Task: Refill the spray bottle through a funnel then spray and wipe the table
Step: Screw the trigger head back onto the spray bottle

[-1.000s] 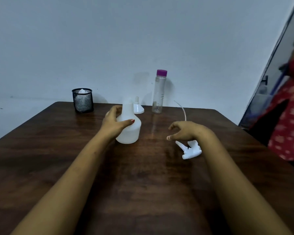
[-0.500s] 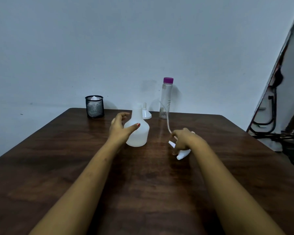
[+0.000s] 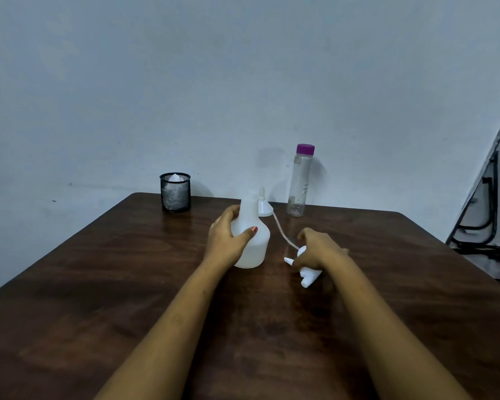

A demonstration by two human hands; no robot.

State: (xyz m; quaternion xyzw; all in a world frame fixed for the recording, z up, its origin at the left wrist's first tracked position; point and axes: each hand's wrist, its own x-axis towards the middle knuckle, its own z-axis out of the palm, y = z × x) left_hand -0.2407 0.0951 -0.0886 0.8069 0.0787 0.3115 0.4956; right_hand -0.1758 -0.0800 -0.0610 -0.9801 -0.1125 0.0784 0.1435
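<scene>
A white spray bottle body (image 3: 254,246) stands upright on the dark wooden table (image 3: 127,284), its neck uncapped. My left hand (image 3: 227,239) grips its left side, thumb across the front. My right hand (image 3: 319,251) is closed over the white trigger spray head (image 3: 308,274), which rests low at the table; its thin dip tube (image 3: 282,232) slants up and left toward the bottle. Behind the bottle a small white funnel (image 3: 263,207) sits upside down, spout up. A clear water bottle (image 3: 299,181) with a purple cap stands at the back.
A black mesh cup (image 3: 175,196) holding something white stands at the back left near the table's far edge. A plain wall rises behind the table. Dark cables and a frame (image 3: 485,226) sit off the right side.
My right hand has come down and closed on the spray head, turning its tube from upright to slanting left. My left hand stays on the bottle. The view has tilted slightly.
</scene>
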